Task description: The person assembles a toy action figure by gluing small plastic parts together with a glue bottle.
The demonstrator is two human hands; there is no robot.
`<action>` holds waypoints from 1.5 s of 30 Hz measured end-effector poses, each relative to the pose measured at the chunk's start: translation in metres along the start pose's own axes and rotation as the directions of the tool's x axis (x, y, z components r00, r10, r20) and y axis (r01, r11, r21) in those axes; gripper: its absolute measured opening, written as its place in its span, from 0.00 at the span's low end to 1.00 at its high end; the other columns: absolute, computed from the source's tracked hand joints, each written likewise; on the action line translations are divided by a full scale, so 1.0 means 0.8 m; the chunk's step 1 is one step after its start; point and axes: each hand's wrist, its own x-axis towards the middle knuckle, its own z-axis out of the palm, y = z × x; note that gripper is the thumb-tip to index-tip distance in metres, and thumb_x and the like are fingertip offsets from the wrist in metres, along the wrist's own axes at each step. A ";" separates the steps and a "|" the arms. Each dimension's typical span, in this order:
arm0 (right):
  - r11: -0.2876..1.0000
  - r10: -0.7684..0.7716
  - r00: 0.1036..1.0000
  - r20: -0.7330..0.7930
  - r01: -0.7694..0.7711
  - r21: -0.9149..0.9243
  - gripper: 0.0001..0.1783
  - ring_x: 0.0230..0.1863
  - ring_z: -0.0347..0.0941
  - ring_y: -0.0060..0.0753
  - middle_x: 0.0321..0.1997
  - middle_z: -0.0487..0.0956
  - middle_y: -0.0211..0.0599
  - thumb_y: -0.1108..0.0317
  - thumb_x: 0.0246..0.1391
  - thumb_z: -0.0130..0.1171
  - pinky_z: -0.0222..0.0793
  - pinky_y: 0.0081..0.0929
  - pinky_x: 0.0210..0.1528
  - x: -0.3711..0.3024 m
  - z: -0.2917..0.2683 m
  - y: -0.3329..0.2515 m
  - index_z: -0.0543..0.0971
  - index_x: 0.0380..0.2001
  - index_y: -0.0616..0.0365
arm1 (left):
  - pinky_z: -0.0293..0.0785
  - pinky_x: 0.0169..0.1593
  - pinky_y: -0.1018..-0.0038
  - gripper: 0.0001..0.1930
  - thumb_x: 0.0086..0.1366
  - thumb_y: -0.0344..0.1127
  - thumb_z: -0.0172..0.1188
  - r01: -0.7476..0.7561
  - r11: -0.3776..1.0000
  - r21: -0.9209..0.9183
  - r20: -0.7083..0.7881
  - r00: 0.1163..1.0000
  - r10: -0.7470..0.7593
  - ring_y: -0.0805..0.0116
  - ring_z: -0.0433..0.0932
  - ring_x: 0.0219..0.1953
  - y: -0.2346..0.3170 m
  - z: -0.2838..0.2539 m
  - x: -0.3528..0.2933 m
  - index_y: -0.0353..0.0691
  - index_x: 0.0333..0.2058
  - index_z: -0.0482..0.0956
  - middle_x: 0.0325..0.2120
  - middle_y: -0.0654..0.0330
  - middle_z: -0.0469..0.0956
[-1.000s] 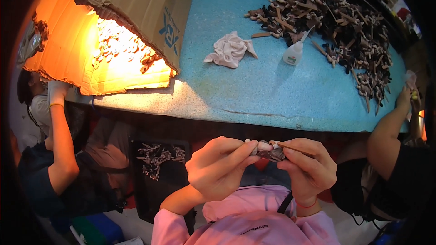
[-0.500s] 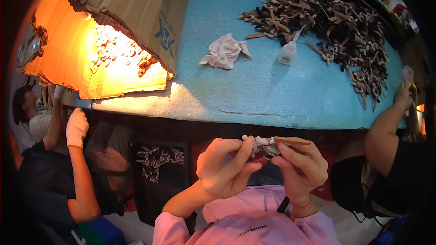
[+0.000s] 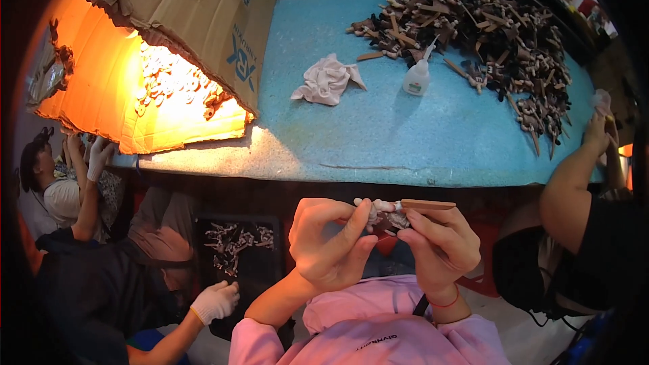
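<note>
Left hand and right hand pinch a knobbly pale-and-grey figurine with a flat brown wooden stick. Uneven pressure could snap either.

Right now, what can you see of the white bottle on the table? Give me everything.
The white bottle looks like translucent plastic: a rounded body, sloping shoulders and a long thin nozzle slanting up and right, with a green mark low on its front. It stands upright on the blue tabletop, between the crumpled cloth and the dark pile, near the pile's left edge. No hand touches it; how full it is, I can't tell.
</note>
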 end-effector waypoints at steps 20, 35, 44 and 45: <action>0.996 -0.048 0.998 -0.039 0.045 -0.077 0.18 0.31 0.76 0.35 0.32 0.78 0.46 0.79 0.32 0.67 0.72 0.20 0.30 0.005 0.000 -0.006 0.78 0.33 0.67 | 0.64 0.33 0.80 0.15 0.58 0.36 0.56 0.436 0.623 -0.650 0.156 0.878 -0.452 0.71 0.68 0.31 -0.003 0.004 -0.003 0.31 0.40 0.77 0.33 0.54 0.70; 0.993 -0.095 0.994 -0.059 0.099 0.070 0.16 0.33 0.77 0.38 0.34 0.78 0.48 0.78 0.32 0.67 0.74 0.21 0.31 -0.005 0.001 0.013 0.78 0.31 0.65 | 0.72 0.45 0.70 0.33 0.57 0.44 0.59 0.742 -0.198 -0.641 0.754 0.559 -0.346 0.64 0.72 0.44 -0.004 -0.005 0.006 0.29 0.55 0.60 0.54 0.48 0.63; 0.957 -0.154 0.987 -0.049 0.161 0.240 0.12 0.43 0.75 0.48 0.32 0.78 0.50 0.77 0.33 0.66 0.69 0.38 0.49 -0.006 0.004 0.047 0.78 0.26 0.65 | 0.72 0.44 0.73 0.24 0.57 0.35 0.59 0.704 -0.201 -0.681 0.721 0.599 -0.347 0.68 0.74 0.42 -0.007 -0.008 -0.001 0.30 0.51 0.67 0.49 0.51 0.69; 0.957 -0.157 0.987 -0.045 0.163 0.240 0.12 0.43 0.75 0.48 0.32 0.78 0.50 0.77 0.33 0.66 0.69 0.38 0.49 -0.005 0.003 0.046 0.78 0.26 0.65 | 0.71 0.45 0.74 0.24 0.57 0.35 0.60 0.730 -0.158 -0.665 0.731 0.592 -0.340 0.69 0.73 0.42 -0.008 -0.009 -0.001 0.30 0.50 0.68 0.48 0.52 0.70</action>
